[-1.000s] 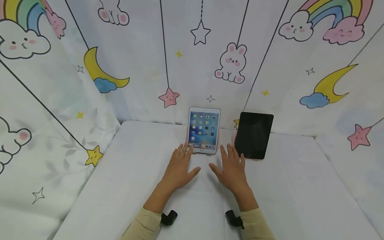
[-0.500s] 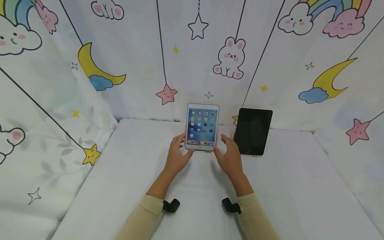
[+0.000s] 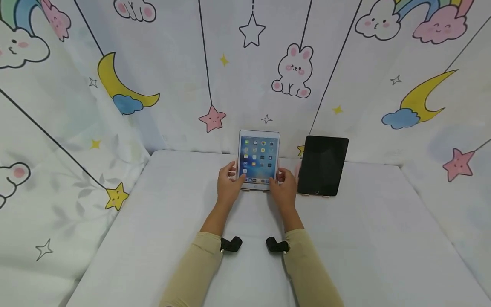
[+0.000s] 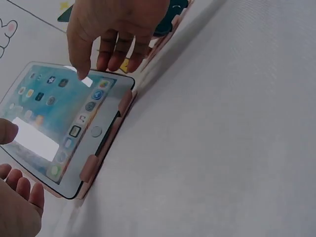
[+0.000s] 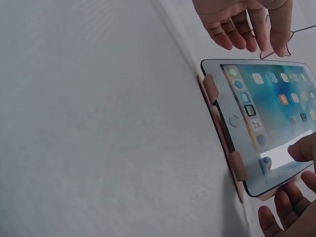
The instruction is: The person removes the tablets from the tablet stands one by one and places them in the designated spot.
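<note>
A white tablet with its screen lit leans upright on a pink stand, its lower edge behind two small lips. My left hand is at its left side, thumb in front of the screen's edge and fingers bent alongside. In the right wrist view, that hand's fingertips show just off the tablet's edge. At the other side is my right hand. Its thumb overlaps the screen's lower right corner, and its fingertips sit right at the side edge. Neither hand has fingers visibly closed round the tablet.
A black tablet with a dark screen leans on a stand just right of my right hand. Both stand on a white-covered table near its back edge. A cartoon-printed cloth hangs close behind and along the sides.
Both hands move forward and inward from the table in front to the white tablet's two sides. Their fingers, spread before, are now bent. Both tablets stay in place while the head view shifts slightly.
</note>
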A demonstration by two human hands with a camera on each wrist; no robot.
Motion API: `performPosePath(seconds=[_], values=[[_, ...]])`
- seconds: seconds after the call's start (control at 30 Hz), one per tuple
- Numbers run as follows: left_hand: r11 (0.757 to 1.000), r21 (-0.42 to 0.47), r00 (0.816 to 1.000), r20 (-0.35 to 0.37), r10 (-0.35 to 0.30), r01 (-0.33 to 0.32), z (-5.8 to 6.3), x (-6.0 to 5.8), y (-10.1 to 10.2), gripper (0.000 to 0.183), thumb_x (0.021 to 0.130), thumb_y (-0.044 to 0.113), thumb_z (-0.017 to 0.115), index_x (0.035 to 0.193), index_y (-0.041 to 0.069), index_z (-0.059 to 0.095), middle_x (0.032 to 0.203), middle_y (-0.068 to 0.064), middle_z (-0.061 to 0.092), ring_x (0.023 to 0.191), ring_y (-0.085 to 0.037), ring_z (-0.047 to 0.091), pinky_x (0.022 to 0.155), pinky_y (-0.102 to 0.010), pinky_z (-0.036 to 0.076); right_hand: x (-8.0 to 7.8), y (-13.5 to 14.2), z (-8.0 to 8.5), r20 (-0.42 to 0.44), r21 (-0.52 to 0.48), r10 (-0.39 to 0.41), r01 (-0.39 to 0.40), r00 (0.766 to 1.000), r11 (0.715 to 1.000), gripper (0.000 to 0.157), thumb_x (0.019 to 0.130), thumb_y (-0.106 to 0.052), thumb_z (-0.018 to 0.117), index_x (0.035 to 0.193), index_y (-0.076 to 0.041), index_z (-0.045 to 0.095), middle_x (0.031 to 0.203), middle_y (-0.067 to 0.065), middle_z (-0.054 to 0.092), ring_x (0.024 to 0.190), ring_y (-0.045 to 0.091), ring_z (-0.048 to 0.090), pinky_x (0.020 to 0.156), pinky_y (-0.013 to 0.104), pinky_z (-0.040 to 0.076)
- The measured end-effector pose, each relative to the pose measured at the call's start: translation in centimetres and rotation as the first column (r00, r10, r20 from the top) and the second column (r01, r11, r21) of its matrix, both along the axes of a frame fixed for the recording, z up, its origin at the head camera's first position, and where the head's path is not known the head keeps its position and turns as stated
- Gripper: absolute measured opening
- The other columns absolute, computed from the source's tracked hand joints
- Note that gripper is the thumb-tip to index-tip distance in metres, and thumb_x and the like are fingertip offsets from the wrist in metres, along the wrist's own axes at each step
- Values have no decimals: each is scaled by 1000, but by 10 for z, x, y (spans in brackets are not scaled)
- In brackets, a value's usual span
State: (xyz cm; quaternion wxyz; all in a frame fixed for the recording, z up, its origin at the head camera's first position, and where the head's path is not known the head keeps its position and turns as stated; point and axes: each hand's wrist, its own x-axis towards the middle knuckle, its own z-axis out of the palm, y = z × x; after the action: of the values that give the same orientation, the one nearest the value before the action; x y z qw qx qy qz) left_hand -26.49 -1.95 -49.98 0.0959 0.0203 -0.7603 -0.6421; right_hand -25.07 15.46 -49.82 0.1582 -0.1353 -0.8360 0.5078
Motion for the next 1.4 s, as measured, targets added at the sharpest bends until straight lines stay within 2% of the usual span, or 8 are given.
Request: performPosePath(seconds=[0.2, 0.3, 0.53, 0.73, 0.97, 1.03, 1.17, 1.4], values=[[999, 34, 1000, -15, -21, 21, -10, 2, 8, 57, 86, 15, 71, 140, 11, 50, 124, -5, 49, 108, -19, 47, 88, -29, 48, -3, -3, -10, -24, -25, -41, 41, 999, 999, 47, 86, -19, 70, 129, -7, 54, 109, 11, 56, 101, 24, 51, 90, 39, 48], [1000, 23, 999, -44, 1, 0, -12, 2, 10, 56, 86, 11, 71, 138, 11, 51, 123, -7, 50, 106, -19, 47, 86, -28, 47, -3, -4, -13, -39, -34, -37, 36, 999, 999, 50, 84, -15, 71, 130, -7, 53, 107, 11, 55, 99, 24, 51, 88, 37, 48], [999, 24, 998, -42, 39, -38, -19, 2, 9, 55, 81, 4, 71, 134, 11, 56, 117, -7, 53, 105, -19, 50, 83, -25, 44, -4, -1, -22, -37, -30, -45, 44, 998, 999, 47, 80, -7, 74, 123, -4, 57, 101, 11, 57, 93, 23, 52, 84, 35, 48], [999, 17, 995, -83, 51, -49, -21, 0, 8, 53, 79, 0, 72, 130, 9, 61, 113, -9, 58, 103, -21, 55, 78, -22, 47, -6, 3, -27, -52, -35, -40, 38, 998, 999, 53, 76, -5, 75, 125, -3, 55, 105, 12, 54, 95, 24, 51, 86, 36, 50], [999, 44, 993, -113, -17, 22, -23, 1, 0, 56, 78, -8, 68, 131, 10, 61, 115, -9, 59, 104, -23, 55, 83, -31, 48, -3, -2, -27, -20, -91, -28, 26, 999, 996, 56, 79, -1, 74, 129, -3, 50, 114, 11, 51, 104, 23, 50, 93, 35, 49], [997, 60, 990, -135, -33, 41, -28, -3, -4, 57, 78, -9, 66, 131, 11, 61, 116, -8, 59, 103, -21, 56, 82, -29, 48, -3, -3, -29, -45, -104, -26, 22, 999, 994, 56, 78, 1, 74, 128, -2, 51, 112, 11, 52, 102, 22, 51, 89, 33, 49], [985, 148, 982, -180, -55, 82, -27, -4, -8, 55, 80, -15, 61, 130, 8, 61, 118, -12, 57, 107, -23, 56, 86, -26, 52, -5, -4, -34, -126, -110, -13, -1, 992, 994, 55, 76, 2, 75, 126, 0, 54, 109, 11, 53, 97, 21, 51, 80, 28, 48], [963, 237, 969, -237, -67, 125, -24, -7, -23, 55, 81, -20, 59, 130, 5, 62, 122, -19, 58, 105, -28, 61, 85, -21, 54, -1, -8, -30, -275, -172, 64, -114, 959, 979, 51, 78, 1, 77, 125, -1, 57, 114, 15, 58, 103, 25, 53, 90, 40, 48]])
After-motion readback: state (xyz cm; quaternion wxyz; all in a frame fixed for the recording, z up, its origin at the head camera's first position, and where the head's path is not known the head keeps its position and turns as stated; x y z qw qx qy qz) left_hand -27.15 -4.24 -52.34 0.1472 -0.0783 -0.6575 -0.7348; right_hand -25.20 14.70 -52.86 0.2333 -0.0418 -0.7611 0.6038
